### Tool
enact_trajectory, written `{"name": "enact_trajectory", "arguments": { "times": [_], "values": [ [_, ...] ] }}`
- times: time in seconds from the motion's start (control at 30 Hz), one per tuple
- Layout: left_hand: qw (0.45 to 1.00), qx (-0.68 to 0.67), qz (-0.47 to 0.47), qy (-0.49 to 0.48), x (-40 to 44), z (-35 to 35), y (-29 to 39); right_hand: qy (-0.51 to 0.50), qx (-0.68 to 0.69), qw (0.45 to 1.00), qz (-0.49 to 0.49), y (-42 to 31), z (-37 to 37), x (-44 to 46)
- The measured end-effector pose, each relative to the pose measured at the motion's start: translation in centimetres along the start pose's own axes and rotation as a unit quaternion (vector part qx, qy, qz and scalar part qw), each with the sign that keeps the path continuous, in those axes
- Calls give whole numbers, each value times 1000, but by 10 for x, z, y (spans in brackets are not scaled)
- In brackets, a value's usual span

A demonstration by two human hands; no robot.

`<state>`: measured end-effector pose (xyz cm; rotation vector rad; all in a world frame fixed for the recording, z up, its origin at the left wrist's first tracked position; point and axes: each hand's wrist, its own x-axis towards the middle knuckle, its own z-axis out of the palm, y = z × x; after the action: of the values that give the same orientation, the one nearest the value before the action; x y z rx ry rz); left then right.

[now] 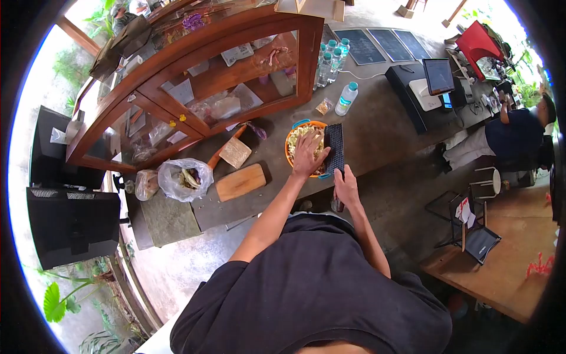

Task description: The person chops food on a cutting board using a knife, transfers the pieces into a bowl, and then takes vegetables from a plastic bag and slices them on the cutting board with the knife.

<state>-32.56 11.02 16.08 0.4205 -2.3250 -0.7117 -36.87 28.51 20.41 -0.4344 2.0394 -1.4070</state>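
Food bits (312, 138), pale and chopped small, filled a round orange bowl (288, 152) with blue handles. The bowl was on the dark counter (365, 130), close to the near edge, right in front of the person in the black shirt (312, 277).

The left hand (308, 154) lay on top of the food bits with its palm down. Its fingers were a little bit apart, and its thumb pointed at the big knife (335, 147). The right hand (347, 187) held the big knife by its brown handle, with the fingers wrapped tight around it. The wide, dark blade had dots all over it, and it was at the right side of the bowl, over the rim.

A flat wooden board (240, 182) lay left of the bowl, by the near edge. A square block (235, 153) was just behind the board. More to the left was an open plastic bag (200, 174) with food scraps in it, and a smaller bag (146, 184) was beside it. A gray slab (170, 223) lay at the near left corner.

Behind the bowl, a little packet (324, 106) lay near a water bottle (346, 99) with a blue-green cap. More bottles (328, 65) stood together close to the wooden cabinet (218, 88). Way over on the right, past the screen (438, 76), was another person (519, 133) in a dark top
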Motion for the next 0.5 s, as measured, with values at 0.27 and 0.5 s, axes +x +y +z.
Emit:
{"name": "enact_trajectory", "arguments": {
  "times": [0.27,0.5],
  "values": [
    [999,-5,-20,47,-6,5,1,-11,-3,1000,-15,-7,2,6],
    [996,-9,-6,89,-9,-6,8,3,17,1000,-20,-3,-2,3]
  ]
}}
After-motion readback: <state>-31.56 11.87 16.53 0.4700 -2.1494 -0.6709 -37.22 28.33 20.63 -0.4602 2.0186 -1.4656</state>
